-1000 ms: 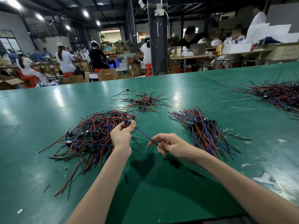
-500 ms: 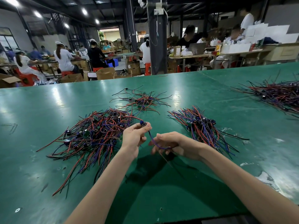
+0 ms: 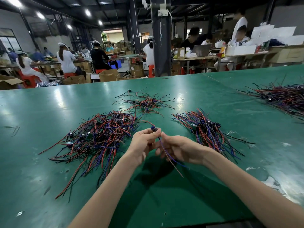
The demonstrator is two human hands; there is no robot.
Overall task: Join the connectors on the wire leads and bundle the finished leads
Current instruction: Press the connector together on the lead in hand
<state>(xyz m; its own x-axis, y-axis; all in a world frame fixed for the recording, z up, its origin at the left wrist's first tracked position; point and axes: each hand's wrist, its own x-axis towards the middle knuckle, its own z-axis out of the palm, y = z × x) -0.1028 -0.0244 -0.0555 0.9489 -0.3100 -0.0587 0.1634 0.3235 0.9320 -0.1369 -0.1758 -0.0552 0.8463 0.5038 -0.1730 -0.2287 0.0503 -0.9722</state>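
Note:
My left hand [image 3: 144, 143] pinches a small dark blue connector [image 3: 153, 128] between thumb and fingertips above the green table [image 3: 49, 186]. From the connector a blue and red wire lead [image 3: 169, 157] hangs down toward me. My right hand [image 3: 179, 149] is close beside the left, its fingers curled round the lead just below the connector. A big loose pile of red, blue and black leads [image 3: 97, 139] lies left of my hands. A tidier pile of leads [image 3: 207, 130] lies to the right.
A small scattered pile of leads [image 3: 146, 102] lies farther back at the centre, and another pile [image 3: 284, 97] sits at the far right edge. White scuffs [image 3: 273, 185] mark the table at the right. Other people work at benches beyond the table.
Both hands have come together and shifted right, toward the middle. The lead, stretched between the hands before, now hangs down from the connector.

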